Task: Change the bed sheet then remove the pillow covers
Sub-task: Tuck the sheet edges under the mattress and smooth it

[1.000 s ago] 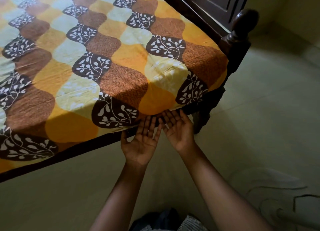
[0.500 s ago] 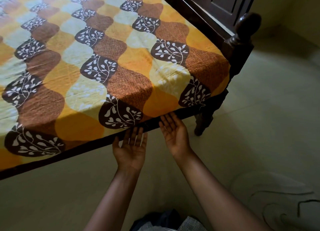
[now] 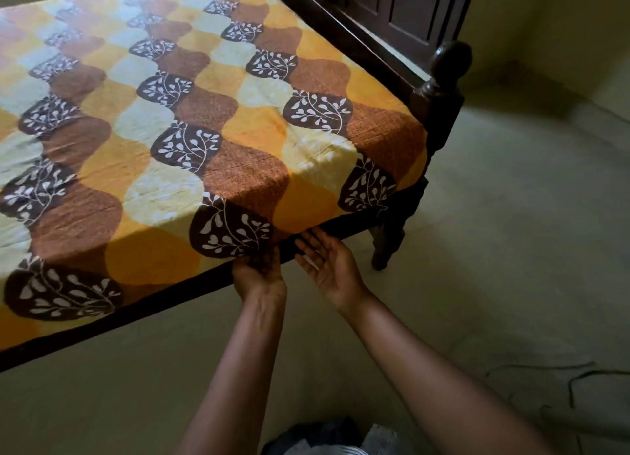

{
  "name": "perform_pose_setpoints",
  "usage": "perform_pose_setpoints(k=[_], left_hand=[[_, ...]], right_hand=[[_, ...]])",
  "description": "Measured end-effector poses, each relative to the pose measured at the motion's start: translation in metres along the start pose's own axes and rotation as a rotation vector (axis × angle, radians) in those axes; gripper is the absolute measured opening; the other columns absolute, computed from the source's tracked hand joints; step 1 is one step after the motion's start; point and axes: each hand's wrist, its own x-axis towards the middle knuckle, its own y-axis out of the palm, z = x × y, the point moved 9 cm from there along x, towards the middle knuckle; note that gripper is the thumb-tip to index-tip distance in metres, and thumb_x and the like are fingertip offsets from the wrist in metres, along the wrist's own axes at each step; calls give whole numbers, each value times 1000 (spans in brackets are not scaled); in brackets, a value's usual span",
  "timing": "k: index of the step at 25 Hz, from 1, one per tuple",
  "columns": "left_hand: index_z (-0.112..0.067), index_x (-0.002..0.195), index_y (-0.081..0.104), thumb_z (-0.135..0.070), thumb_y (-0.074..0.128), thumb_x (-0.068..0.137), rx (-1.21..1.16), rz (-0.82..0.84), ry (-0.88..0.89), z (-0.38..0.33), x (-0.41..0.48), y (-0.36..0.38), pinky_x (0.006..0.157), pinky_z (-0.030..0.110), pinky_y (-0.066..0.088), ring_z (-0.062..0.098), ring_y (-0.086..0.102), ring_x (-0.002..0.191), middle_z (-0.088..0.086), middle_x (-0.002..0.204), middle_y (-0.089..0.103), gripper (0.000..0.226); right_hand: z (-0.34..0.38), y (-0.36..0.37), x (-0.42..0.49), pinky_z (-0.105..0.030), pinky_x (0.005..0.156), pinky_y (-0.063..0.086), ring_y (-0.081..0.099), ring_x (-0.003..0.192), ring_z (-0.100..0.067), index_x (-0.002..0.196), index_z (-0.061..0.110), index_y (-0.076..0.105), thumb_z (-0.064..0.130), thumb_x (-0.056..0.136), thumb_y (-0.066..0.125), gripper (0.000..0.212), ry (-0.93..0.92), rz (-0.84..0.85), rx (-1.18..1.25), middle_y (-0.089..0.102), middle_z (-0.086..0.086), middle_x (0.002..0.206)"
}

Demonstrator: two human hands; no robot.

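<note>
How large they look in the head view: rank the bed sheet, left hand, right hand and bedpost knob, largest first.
1. bed sheet, by far.
2. right hand and left hand: alike, not ranked.
3. bedpost knob, though it is farther from the camera.
</note>
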Motion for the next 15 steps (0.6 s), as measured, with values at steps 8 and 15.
perform_pose_setpoints(k=[8,15], left_hand=[[-7,112,56,-27,41,94,145,166,-362,90,-32,17,96,43,42,28,57,107,14,113,60,30],[-6,136,40,-32,30,97,131,288,-413,118,-25,57,103,49,34,27,42,130,13,137,48,47]], right_hand=[[84,-76,2,-19,70,53,60,86,-11,137,7,41,8,96,45,41,-294,-258,66,62,-4,97],[126,-72,21,-23,76,51,60,85,-15,131,-1,47,11,97,43,36,-371,-250,161,61,-6,93]])
